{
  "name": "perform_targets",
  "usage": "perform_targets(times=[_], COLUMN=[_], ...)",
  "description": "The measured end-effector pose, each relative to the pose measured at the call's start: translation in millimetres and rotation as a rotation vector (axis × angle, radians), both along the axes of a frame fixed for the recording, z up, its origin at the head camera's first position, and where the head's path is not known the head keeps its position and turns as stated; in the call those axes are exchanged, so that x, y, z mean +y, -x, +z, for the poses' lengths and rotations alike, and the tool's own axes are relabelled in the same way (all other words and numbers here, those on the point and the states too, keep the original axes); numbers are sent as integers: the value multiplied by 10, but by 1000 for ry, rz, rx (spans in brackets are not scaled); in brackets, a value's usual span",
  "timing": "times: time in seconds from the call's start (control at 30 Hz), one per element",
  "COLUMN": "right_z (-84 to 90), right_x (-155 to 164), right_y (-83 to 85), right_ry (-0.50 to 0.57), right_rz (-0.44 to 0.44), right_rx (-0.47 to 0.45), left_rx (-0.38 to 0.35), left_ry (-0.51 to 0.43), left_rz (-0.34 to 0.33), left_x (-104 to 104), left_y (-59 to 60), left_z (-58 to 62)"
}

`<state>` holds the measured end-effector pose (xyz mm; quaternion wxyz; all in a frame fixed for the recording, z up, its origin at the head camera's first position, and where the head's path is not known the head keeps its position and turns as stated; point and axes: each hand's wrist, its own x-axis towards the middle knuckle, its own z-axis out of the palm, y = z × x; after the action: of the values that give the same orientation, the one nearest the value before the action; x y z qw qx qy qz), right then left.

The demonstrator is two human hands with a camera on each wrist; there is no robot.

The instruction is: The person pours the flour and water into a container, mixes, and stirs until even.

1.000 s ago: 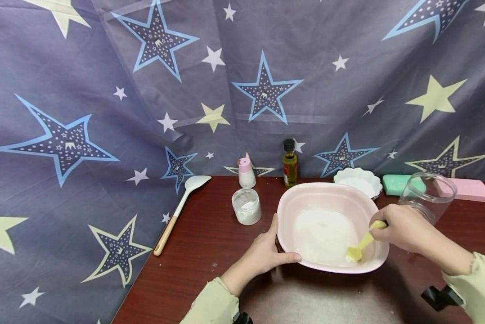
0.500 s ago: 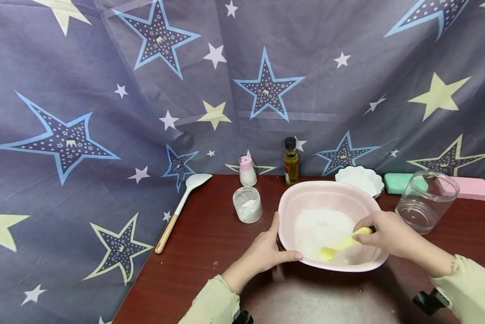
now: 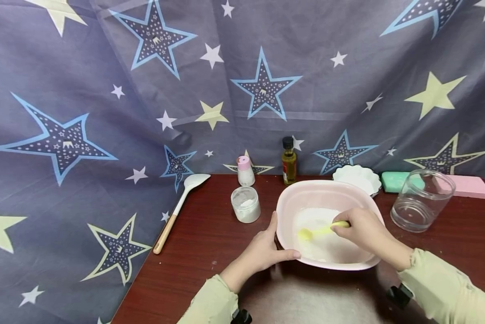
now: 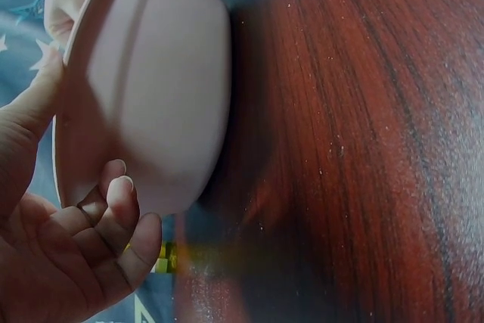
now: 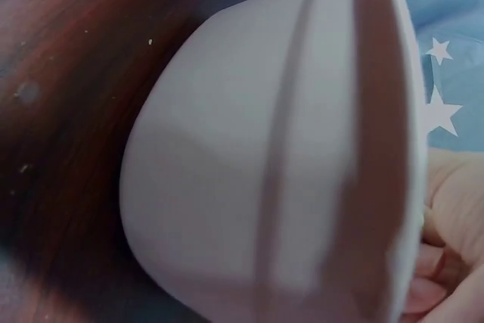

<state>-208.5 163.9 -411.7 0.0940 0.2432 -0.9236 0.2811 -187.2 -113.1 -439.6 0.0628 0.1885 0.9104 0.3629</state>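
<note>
A pink basin [image 3: 286,209] stands on the table in the head view, with white, liquid-looking stuff [image 3: 327,247] covering its bottom. My left hand [image 3: 262,253] grips the basin's left rim. In the left wrist view the thumb lies at the rim and the fingers [image 4: 121,206] curl near the outer wall. Over the basin's right part, my right hand [image 3: 365,231] pinches the handle of a yellow spoon [image 3: 323,231]. The spoon's head points left, down at the white contents. In the right wrist view the basin wall [image 5: 227,141] hides much of that hand.
Left of the basin are an open jar of white powder [image 3: 245,206], a pink-capped shaker [image 3: 245,173] and a long-handled white ladle [image 3: 179,209]. Behind stand an oil bottle [image 3: 289,164] and a scalloped white dish [image 3: 357,177]. A clear glass container [image 3: 416,211] and sponges [image 3: 463,185] are rightward.
My right hand has carried the yellow spoon leftward through the basin, its head going from the right front to the left side. My left hand keeps its hold on the rim.
</note>
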Motion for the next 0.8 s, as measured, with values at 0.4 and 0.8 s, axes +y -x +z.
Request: perform_targets(times=[0.4, 0.8], right_z=[27, 128], right_x=[53, 295], right_y=[109, 105], right_ry=[-68, -125], right_rz=[-135, -210], right_rx=[28, -16], left_rx=[-29, -28], left_ry=[-47, -59], left_rz=[-7, -16], left_x=[-17, -8], left_y=[-20, -1], left_z=[-30, 5])
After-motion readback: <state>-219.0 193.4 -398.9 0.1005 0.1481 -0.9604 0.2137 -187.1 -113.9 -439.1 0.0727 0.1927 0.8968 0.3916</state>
